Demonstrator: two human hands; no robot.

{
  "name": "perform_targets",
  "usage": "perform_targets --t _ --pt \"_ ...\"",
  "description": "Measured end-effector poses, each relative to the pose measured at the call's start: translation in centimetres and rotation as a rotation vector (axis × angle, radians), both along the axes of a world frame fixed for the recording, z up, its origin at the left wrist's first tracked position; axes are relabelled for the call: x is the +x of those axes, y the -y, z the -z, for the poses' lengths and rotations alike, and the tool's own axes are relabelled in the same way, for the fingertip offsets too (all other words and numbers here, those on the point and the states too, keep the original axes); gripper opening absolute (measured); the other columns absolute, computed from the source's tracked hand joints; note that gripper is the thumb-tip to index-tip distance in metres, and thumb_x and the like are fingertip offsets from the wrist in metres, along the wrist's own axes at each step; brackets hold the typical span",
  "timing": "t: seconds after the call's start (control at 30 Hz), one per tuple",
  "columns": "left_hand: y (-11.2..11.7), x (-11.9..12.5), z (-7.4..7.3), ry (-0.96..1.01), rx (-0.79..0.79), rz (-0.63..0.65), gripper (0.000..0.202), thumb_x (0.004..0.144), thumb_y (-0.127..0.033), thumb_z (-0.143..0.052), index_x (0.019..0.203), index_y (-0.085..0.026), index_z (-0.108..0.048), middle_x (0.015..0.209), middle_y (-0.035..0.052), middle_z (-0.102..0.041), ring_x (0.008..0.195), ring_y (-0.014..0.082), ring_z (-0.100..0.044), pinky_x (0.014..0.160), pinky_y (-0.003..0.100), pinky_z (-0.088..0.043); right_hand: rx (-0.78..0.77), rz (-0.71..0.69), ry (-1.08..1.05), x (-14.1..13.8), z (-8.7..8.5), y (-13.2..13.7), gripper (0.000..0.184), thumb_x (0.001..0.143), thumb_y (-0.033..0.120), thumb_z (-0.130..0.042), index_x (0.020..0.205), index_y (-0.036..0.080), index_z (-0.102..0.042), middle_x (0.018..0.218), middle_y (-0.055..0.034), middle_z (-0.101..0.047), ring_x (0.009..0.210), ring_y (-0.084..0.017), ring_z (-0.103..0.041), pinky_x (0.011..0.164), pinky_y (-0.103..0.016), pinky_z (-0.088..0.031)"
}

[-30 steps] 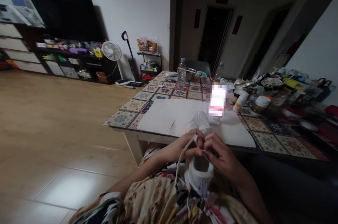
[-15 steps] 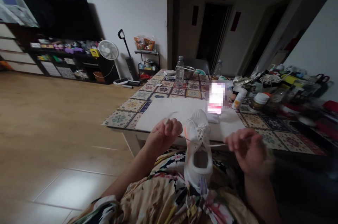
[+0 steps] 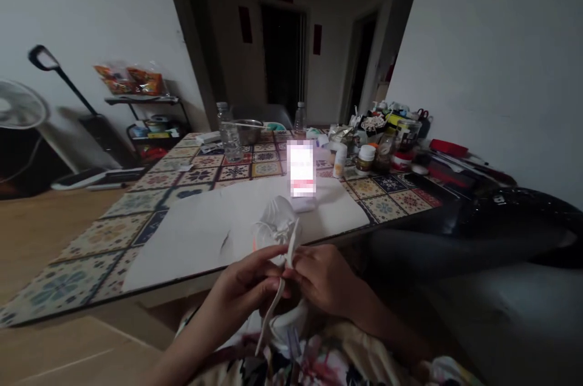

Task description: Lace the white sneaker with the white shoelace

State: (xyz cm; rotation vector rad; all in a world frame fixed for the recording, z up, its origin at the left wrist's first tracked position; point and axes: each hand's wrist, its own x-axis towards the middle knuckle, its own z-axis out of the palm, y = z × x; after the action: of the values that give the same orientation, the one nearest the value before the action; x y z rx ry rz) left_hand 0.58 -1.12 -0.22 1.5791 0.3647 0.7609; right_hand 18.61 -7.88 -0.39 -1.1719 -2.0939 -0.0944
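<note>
A white sneaker point(image 3: 276, 219) rests on my lap, its toe pointing toward the table. Above its opening, my left hand point(image 3: 255, 280) and my right hand point(image 3: 319, 277) meet, both closed on the white shoelace point(image 3: 292, 243). One lace end rises between the fingers, and another hangs down past my left thumb toward the heel. My hands cover the middle of the shoe, so the lace crossing there is partly hidden. Beyond the toe, a lit phone point(image 3: 301, 169) with a blurred screen stands propped on the table.
White paper point(image 3: 182, 234) covers the near part of the patterned table point(image 3: 68, 280). A water bottle point(image 3: 230, 137) and a metal bowl point(image 3: 250, 131) stand farther back. Jars point(image 3: 365, 160) and clutter fill the right side. A dark glossy object point(image 3: 532, 222) lies at far right.
My hands were apart on either side of the sneaker, with lace stretched out to the right. They have come together over the shoe. The view has turned to the right.
</note>
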Motion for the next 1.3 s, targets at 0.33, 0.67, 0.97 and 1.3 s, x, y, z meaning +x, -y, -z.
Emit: perform_targets --t 0.33,0.67,0.97,1.3 --pt "1.5 0.1 -0.6 0.009 0.210 -0.137 0.013 0.081 -0.027 -0.073 0.075 -0.016 -0.070 0.061 0.0016 -0.066 0.050 0.0097 -0.055 0.047 0.018 -0.042 0.098 -0.076 0.129 -0.3 -0.7 0.7 0.032 0.096 0.031 -0.032 0.080 0.019 -0.058 0.074 -0.0060 -0.059 0.064 -0.019 -0.053 0.057 -0.033 -0.035" --pt "1.7 -0.2 -0.6 0.028 0.493 -0.135 0.008 0.087 -0.019 -0.067 0.080 -0.015 -0.070 0.077 0.0052 -0.072 0.069 0.0124 -0.065 0.065 0.021 -0.050 0.055 -0.012 -0.473 -0.9 0.1 0.9 0.028 0.095 0.024 -0.052 0.068 0.021 -0.049 0.058 0.0043 -0.049 0.052 -0.010 -0.046 0.051 -0.023 -0.035" --pt "1.7 -0.3 -1.2 0.201 0.666 -0.314 0.007 0.087 -0.013 -0.066 0.083 -0.018 -0.071 0.074 0.0035 -0.069 0.071 0.0128 -0.065 0.067 0.021 -0.051 0.078 -0.192 -0.406 -0.6 -0.6 1.0 0.018 0.086 0.010 -0.051 0.095 0.020 -0.063 0.091 -0.0047 -0.063 0.086 -0.016 -0.062 0.078 -0.027 -0.051" --pt "2.2 0.2 -1.2 0.151 0.055 -0.230 0.020 0.079 -0.032 -0.078 0.073 -0.015 -0.068 0.067 0.0005 -0.067 0.061 0.0098 -0.058 0.059 0.018 -0.047 0.418 -0.133 -0.127 -0.4 0.1 0.3 0.023 0.091 0.012 -0.056 0.109 0.024 -0.054 0.089 -0.0023 -0.065 0.077 -0.014 -0.062 0.069 -0.025 -0.051"
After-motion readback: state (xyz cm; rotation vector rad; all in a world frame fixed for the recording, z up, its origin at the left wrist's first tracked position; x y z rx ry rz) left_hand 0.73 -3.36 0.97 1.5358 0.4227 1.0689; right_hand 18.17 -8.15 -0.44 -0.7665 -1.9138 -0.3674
